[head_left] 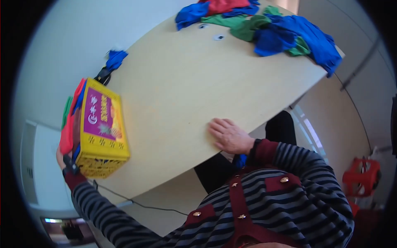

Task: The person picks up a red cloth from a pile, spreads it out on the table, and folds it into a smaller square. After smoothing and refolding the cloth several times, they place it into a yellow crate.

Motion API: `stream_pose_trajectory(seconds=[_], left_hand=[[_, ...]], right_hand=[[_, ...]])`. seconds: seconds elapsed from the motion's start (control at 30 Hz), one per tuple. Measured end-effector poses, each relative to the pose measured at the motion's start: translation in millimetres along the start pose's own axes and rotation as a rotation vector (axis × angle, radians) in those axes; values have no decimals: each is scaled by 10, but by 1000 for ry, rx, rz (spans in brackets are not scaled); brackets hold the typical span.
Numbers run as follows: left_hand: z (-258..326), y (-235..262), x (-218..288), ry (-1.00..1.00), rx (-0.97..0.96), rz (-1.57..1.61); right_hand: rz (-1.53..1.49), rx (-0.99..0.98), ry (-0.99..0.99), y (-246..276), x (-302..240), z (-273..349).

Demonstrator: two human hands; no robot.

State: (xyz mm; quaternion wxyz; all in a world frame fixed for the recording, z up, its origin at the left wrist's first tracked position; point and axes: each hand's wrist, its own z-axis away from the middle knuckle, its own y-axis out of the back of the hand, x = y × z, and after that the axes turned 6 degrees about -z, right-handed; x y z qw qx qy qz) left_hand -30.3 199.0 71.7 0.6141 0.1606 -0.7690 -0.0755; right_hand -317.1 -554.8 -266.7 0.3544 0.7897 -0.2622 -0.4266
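Note:
My right hand [230, 135] lies flat on the light wood table [182, 103] near its front edge, holding nothing. At the left end of the table stands a yellow plastic basket [96, 166] with a purple panel and fruit picture on its side. Red fabric [67, 138] and some green fabric [66, 111] show at its far left side, with blue between. My left hand [60, 158] is at the basket's outer left side, beside the red fabric. Its fingers are hidden there, so any grip cannot be made out.
Blue cloth [314, 43], green cloth [248, 28] and red cloth [225, 5] lie heaped along the far edge. Two round cable holes, one a grommet [219, 37], are nearby. A blue bundle [116, 60] sits behind the basket. A red stool [360, 177] stands at right.

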Motion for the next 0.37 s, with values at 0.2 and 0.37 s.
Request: stream_pose_trajectory(seconds=[0.2,0.37], left_hand=[[780,-2236,-62,-199,858,-530],[1811,-3633,-240,-338,228,-529]], right_hand=[[-79,-36,83,267,681,209],[-300,126,-328,944,1186,223]])
